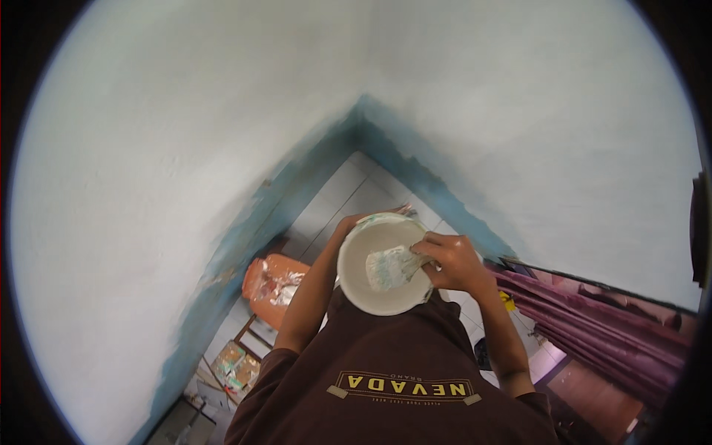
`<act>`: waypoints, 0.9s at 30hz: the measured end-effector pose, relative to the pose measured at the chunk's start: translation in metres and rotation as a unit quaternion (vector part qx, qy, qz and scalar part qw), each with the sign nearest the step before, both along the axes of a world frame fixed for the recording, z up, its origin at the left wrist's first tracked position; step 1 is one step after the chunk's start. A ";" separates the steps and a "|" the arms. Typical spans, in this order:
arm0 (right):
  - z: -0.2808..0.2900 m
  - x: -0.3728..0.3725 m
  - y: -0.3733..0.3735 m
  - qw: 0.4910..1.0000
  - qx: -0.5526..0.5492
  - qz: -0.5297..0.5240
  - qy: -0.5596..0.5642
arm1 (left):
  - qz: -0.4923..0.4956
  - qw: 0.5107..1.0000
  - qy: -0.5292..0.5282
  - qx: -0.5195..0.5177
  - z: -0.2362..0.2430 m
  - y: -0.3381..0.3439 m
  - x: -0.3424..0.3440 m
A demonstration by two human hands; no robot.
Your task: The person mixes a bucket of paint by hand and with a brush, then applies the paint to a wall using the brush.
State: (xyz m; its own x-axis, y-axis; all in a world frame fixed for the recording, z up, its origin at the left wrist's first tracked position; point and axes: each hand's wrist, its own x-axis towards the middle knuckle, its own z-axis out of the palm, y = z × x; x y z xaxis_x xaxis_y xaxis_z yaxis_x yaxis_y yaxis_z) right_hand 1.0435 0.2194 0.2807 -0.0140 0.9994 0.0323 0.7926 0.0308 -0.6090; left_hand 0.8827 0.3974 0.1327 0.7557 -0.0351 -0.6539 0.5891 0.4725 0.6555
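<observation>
My left hand (348,225) holds a white bucket (360,285) at its far left side, in front of my brown T-shirt, with part of the hand hidden behind it. My right hand (452,259) grips a paint-coated brush at the bucket's right rim. The brush head (388,268), covered in white and pale green, is inside the bucket.
Two white walls (156,148) meet in a corner above a rough blue lower band (400,148). Below are floor tiles (341,185), an orange paint-splattered container (259,285) and a paint-spotted stool (233,363) at left. A purple curtain (593,326) hangs at right.
</observation>
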 end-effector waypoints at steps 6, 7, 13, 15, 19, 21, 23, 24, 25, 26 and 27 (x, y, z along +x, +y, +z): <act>0.000 0.003 -0.028 0.994 -0.043 -0.098 0.019 | -0.065 0.988 0.122 -0.064 0.043 0.009 0.027; 0.000 0.005 -0.030 0.992 -0.047 -0.116 0.019 | -0.078 0.984 0.144 -0.069 0.053 0.010 0.034; -0.011 0.016 -0.038 0.990 -0.084 -0.106 0.043 | 0.079 0.988 0.092 -0.097 0.049 -0.010 0.036; -0.008 0.015 -0.037 0.991 -0.090 -0.099 0.022 | 0.142 0.982 -0.035 -0.119 0.025 -0.007 0.026; -0.016 0.027 -0.050 0.990 -0.091 -0.112 0.004 | 0.143 0.962 -0.226 0.058 0.025 -0.023 -0.008; -0.020 0.032 -0.062 0.986 -0.102 -0.132 0.011 | 0.169 0.961 -0.212 0.056 0.034 -0.039 -0.030; -0.018 0.039 -0.071 0.984 -0.102 -0.143 0.016 | 0.193 0.957 -0.215 0.014 0.031 -0.057 -0.057; -0.015 0.040 -0.072 0.982 -0.105 -0.149 0.047 | 0.154 0.975 -0.144 0.068 0.014 -0.061 -0.074; -0.014 0.042 -0.075 0.979 -0.111 -0.153 0.078 | 0.117 0.983 -0.070 0.122 0.021 -0.065 -0.069; -0.013 0.045 -0.078 0.979 -0.107 -0.157 0.076 | 0.113 0.983 -0.073 0.124 0.026 -0.068 -0.061; -0.012 0.047 -0.082 0.979 -0.098 -0.161 0.082 | 0.151 0.984 -0.029 0.091 0.035 -0.072 -0.051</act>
State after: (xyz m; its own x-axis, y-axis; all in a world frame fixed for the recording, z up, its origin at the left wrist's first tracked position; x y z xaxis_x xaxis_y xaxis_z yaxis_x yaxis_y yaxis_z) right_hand 1.0901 0.1377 0.2687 0.2918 0.9385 -0.1846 0.6330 -0.3342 -0.6983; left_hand 0.8320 0.3252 0.1681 0.7495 0.3107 -0.5846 0.3987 0.4930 0.7733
